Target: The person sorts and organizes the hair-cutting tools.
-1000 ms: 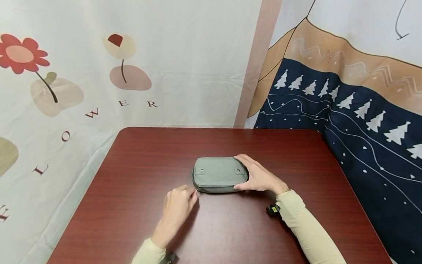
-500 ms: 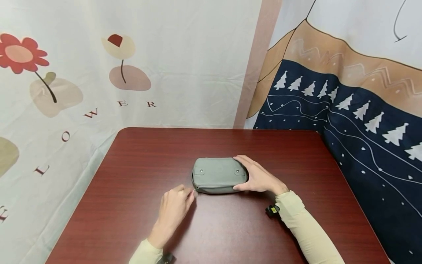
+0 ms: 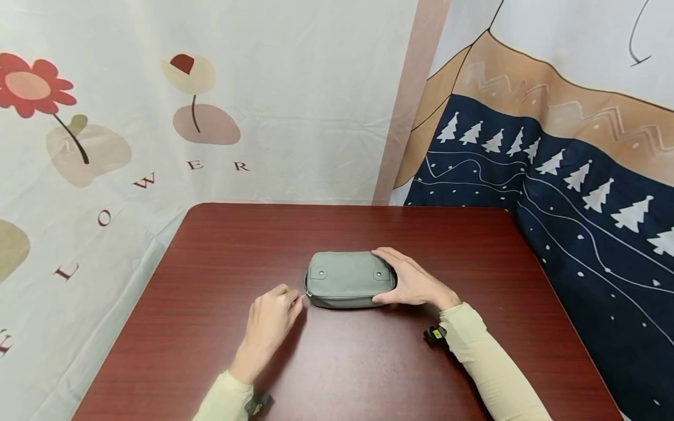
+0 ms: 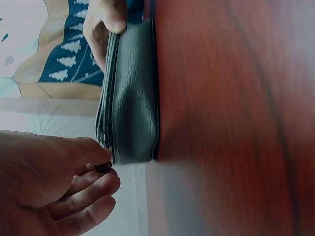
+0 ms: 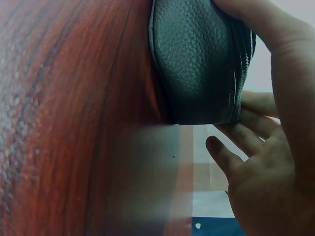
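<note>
A grey-green zippered pouch (image 3: 350,275) with two snap studs on its top lies flat in the middle of the table. Its zipper runs along the upper edge of the side wall. At the pouch's near left corner my left hand (image 3: 271,318) pinches the zipper pull (image 4: 104,167) between thumb and fingers; the slider (image 4: 105,139) shows just beside the thumb in the left wrist view. My right hand (image 3: 413,280) grips the pouch's right end, thumb on the near side and fingers around the far side. The pebbled end wall (image 5: 197,64) fills the top of the right wrist view.
The reddish-brown wooden table (image 3: 447,362) has rounded far corners. Behind it hangs a pale curtain (image 3: 310,105) with flower prints, and to the right a dark blue cloth (image 3: 474,169) with white trees. A small black device (image 3: 435,335) sits at the right wrist.
My left hand has moved left and slightly away from me, drawing the zipper pull round the pouch's near left corner. The right hand and the pouch stay almost where they were.
</note>
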`<state>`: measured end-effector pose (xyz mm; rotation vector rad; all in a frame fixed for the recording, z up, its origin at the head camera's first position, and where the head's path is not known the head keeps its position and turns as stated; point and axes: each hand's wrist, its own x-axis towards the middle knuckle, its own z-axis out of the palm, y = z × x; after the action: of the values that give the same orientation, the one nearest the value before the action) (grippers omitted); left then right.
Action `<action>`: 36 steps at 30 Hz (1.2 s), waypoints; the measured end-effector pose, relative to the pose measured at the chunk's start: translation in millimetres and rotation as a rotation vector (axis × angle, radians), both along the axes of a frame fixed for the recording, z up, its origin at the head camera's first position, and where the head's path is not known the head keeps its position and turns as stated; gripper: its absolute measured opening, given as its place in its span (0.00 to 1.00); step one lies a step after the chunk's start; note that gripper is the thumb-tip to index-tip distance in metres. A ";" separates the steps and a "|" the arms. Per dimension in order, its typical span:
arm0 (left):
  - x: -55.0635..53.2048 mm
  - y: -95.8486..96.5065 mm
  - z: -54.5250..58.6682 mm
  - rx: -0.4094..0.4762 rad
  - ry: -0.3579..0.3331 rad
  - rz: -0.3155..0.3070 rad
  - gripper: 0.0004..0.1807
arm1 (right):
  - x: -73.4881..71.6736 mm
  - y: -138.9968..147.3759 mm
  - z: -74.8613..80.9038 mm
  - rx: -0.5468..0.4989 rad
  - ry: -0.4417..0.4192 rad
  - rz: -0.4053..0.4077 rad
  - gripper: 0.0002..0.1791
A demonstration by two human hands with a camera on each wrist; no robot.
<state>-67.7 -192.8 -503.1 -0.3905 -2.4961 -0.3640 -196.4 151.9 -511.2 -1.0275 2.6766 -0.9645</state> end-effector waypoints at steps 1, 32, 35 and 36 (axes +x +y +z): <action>-1.2 -1.5 0.0 0.007 -0.005 0.001 0.06 | -0.2 -0.1 0.1 0.001 0.000 0.001 0.60; -15.3 -22.4 -2.2 0.005 0.004 -0.140 0.08 | 0.3 -1.9 0.2 0.002 0.011 0.002 0.58; -13.9 -22.6 -2.5 0.006 0.000 -0.153 0.07 | 1.2 -2.8 1.9 0.014 0.009 -0.005 0.59; -13.8 -22.4 -2.5 0.008 0.000 -0.157 0.07 | 1.6 -3.4 2.9 0.020 0.011 -0.007 0.59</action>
<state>-81.6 -215.3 -505.6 -0.5855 -2.4703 -0.4358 -194.8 148.5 -508.2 -1.0235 2.6944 -0.9341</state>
